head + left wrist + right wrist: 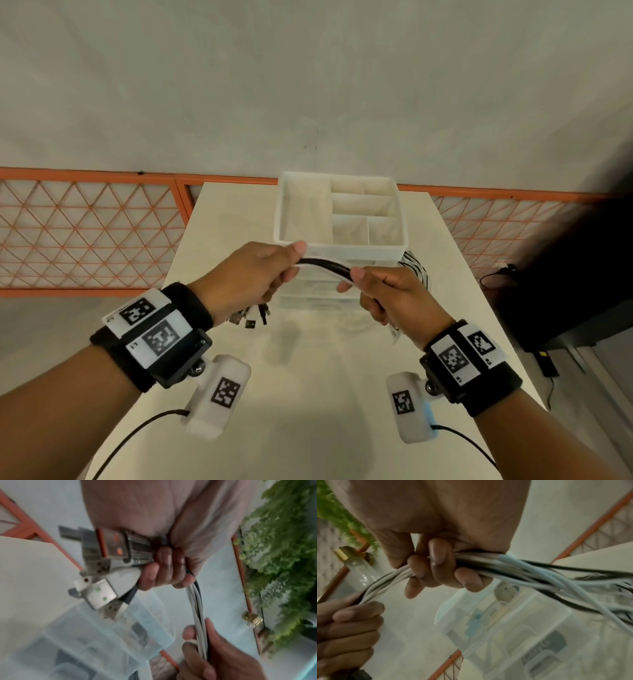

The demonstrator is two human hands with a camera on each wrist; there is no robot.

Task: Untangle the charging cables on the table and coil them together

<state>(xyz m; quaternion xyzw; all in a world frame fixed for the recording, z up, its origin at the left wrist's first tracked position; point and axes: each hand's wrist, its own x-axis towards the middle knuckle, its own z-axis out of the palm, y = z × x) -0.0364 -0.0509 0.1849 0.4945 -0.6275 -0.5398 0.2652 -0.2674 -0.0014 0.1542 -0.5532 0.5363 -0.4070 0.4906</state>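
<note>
Above table [308, 377], hands [250, 277] gripping cables [323, 264], ends blurred

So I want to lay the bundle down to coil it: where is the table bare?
The near part of the table, between the wrists and this side of the clear boxes, is bare. The far end is crowded: divided tray, with loose cables at its right.

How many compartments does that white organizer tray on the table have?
5 in the white tray: one long compartment on the left, two small ones at the back right, one wide one mid right, two at the front right would make six; the back divider is faint.
</note>
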